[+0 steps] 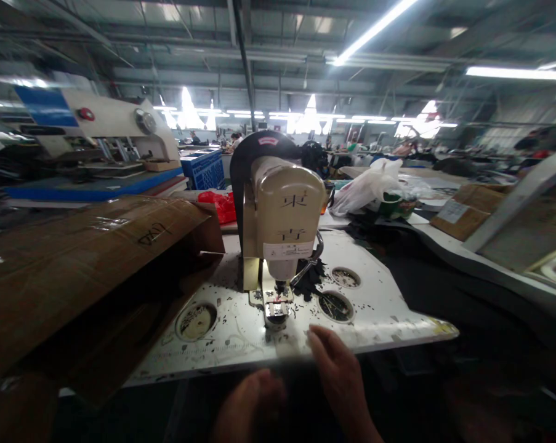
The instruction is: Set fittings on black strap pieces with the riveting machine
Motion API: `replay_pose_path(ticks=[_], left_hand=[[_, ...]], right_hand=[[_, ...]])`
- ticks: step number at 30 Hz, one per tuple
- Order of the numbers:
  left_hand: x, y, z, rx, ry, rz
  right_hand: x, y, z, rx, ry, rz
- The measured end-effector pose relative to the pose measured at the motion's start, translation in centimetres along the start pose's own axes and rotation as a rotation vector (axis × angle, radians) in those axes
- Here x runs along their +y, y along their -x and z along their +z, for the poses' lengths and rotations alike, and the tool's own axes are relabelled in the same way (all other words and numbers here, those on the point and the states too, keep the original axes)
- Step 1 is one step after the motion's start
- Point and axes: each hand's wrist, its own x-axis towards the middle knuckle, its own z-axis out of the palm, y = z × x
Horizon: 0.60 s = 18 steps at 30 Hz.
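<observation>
The machine [287, 215] stands upright, forward-left of the nearer right hand [337, 364], loosely curled, any contents indiscernible; the left hand [253, 397] is blurred, grip indeterminable.

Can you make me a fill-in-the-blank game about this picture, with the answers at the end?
1. The big brown cardboard box is to the ____ of the cream metal machine.
2. Counting the ones you can see, the flat white tabletop has ____ sunken round hollows.
3. The lattice-sided plastic crate behind the box is coloured ____.
4. The blurrier of the two bare hands is the person's ____ hand.

Missing words: left; three; blue; left.
</observation>
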Motion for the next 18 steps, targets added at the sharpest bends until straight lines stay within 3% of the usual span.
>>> replay_pose_path(ticks=[3, 6, 12, 15, 18], left_hand=[[1.0, 0.2, 1.0, 0.02, 0.051, 0.073], [1.3, 0.3, 2.4, 0.054, 0.123, 0.056], [3.8, 1.1, 5.3, 0.094, 0.339, -0.11], [5.0, 1.2, 5.1, 0.103, 0.387, -0.205], [4.8, 0.8, 3.7, 0.006, 0.315, -0.13]], right_hand=[[0.7, 5.7, 1.3, -0.284, -0.072, 0.067], [0.6, 8.1, 3.0, -0.379, -0.152, 0.123], [1.2, 7.1, 3.7, -0.432, -0.469, 0.338], [1.3, 6.7, 3.2, -0.53, -0.611, 0.452], [0.9, 6.8, 3.1, -0.648, -0.738, 0.532]])
